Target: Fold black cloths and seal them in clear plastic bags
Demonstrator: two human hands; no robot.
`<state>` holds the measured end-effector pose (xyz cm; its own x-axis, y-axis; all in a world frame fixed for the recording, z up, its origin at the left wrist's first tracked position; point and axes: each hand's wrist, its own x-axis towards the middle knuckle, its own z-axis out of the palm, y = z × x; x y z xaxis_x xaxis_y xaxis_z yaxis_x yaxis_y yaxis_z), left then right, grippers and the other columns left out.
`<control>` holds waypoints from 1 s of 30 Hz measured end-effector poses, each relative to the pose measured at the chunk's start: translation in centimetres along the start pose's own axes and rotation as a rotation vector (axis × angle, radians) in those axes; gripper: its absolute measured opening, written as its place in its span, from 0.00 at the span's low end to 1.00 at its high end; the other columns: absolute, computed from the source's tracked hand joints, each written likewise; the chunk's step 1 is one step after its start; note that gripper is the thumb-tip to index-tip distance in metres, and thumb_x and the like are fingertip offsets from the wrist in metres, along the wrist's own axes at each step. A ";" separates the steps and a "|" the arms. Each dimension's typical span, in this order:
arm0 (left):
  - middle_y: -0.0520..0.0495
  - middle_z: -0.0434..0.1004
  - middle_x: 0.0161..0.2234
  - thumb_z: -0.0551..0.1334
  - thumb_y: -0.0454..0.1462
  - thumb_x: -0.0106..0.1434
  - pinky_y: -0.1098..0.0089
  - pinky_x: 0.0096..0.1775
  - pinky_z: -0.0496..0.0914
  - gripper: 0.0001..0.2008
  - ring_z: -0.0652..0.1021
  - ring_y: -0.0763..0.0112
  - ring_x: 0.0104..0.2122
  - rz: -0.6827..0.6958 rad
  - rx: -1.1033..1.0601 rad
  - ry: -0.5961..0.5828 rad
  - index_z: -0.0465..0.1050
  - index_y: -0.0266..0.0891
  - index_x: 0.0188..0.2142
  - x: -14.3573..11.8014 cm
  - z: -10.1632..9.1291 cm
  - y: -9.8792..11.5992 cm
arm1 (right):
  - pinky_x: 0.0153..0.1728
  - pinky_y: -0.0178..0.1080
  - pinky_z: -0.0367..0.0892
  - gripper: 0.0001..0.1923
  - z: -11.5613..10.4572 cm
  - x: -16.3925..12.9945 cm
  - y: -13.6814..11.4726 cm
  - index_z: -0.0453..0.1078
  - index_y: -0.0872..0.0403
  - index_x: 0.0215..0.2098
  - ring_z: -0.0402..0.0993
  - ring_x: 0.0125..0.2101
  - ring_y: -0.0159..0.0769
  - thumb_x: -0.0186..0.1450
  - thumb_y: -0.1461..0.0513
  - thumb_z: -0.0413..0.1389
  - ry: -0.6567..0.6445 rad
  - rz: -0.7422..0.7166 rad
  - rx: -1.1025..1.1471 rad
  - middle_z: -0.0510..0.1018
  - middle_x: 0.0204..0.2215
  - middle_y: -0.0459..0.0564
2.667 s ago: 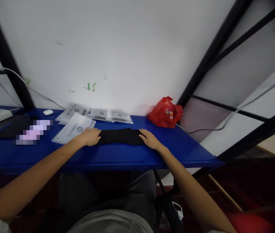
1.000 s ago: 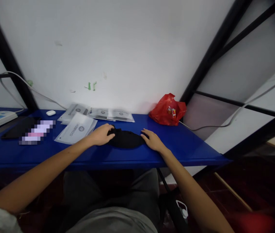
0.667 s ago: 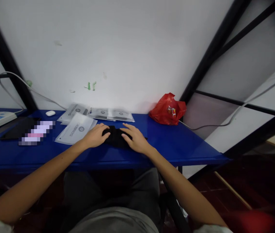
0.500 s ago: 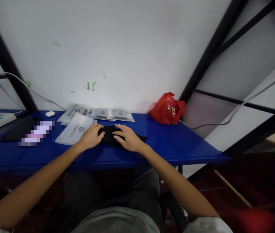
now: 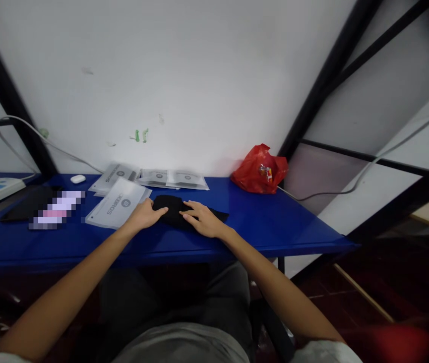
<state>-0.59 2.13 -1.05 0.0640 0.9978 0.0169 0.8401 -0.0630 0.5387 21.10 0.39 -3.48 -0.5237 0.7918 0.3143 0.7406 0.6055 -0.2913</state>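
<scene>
- Black cloth [image 5: 172,210], folded into a short bundle, lying on the blue worktop [image 5: 267,222] near its front edge, just right of a white printed packet [image 5: 118,203].
- Left hand [image 5: 144,214] at the cloth's left end, fingers loosely curled, tips touching the fabric, nothing gripped.
- Right hand [image 5: 203,220] flat on the cloth's right half, fingers spread and pressing down, a dark tail of cloth showing past the wrist.
- Red plastic bag [image 5: 259,169] at the wall, well apart to the right, something small with a label inside.
- More flat packets [image 5: 172,179] behind the cloth, against the wall.
</scene>
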 end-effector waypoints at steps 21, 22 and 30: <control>0.44 0.74 0.42 0.55 0.32 0.57 0.61 0.36 0.68 0.13 0.74 0.57 0.39 0.290 0.249 0.365 0.66 0.41 0.42 -0.8 -2.2 2.7 | 0.58 0.52 0.55 0.25 -1.9 -6.3 7.7 0.65 0.57 0.56 0.59 0.59 0.47 0.67 0.52 0.44 0.120 0.428 -0.189 0.65 0.58 0.59; 0.44 0.73 0.43 0.55 0.31 0.57 0.61 0.36 0.68 0.12 0.74 0.57 0.39 0.319 0.278 0.362 0.66 0.41 0.42 -1.1 -2.0 3.1 | 0.58 0.52 0.55 0.25 -1.8 -6.3 7.7 0.65 0.56 0.56 0.59 0.59 0.46 0.67 0.52 0.44 0.126 0.425 -0.191 0.66 0.57 0.58; 0.41 0.70 0.47 0.56 0.39 0.62 0.62 0.45 0.65 0.19 0.70 0.58 0.46 0.810 0.401 0.142 0.62 0.37 0.53 -4.5 1.4 5.0 | 0.58 0.51 0.55 0.24 -2.1 -6.2 7.1 0.65 0.57 0.56 0.59 0.59 0.46 0.67 0.53 0.46 0.125 0.443 -0.182 0.65 0.57 0.60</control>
<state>4.12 -2.71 0.39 0.6707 0.6368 0.3803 0.6931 -0.7207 -0.0155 30.53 -0.43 -5.60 -0.0955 0.9475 0.3050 0.9481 0.1799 -0.2621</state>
